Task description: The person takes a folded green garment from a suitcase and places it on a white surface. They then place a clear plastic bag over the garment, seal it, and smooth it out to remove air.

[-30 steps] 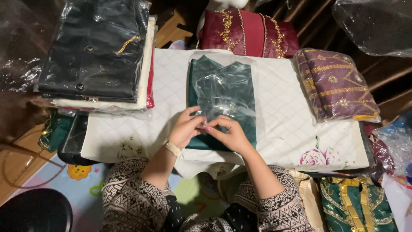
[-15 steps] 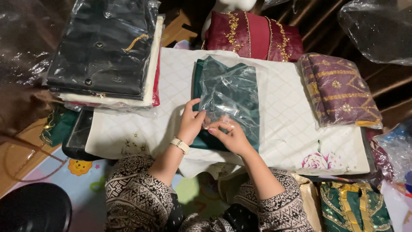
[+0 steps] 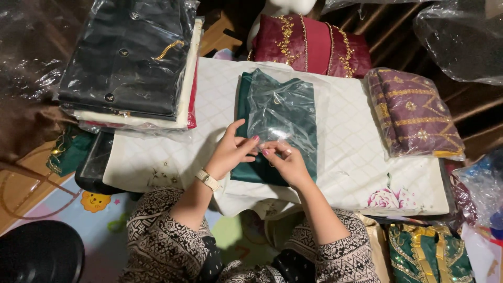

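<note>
On quilted white cloth [image 3: 361, 157] | both hands pinch crinkly clear bag [image 3: 280, 112] | folded green garment [image 3: 246, 105]

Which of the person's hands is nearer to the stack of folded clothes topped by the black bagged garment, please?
Left. The left hand lies just right of and below the stack; the right hand lies farther right, on the green garment.

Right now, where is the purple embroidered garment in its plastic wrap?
In the head view, the purple embroidered garment lies at the right end of the white quilted cloth, right of the green garment and beside the maroon embroidered garment.
</note>
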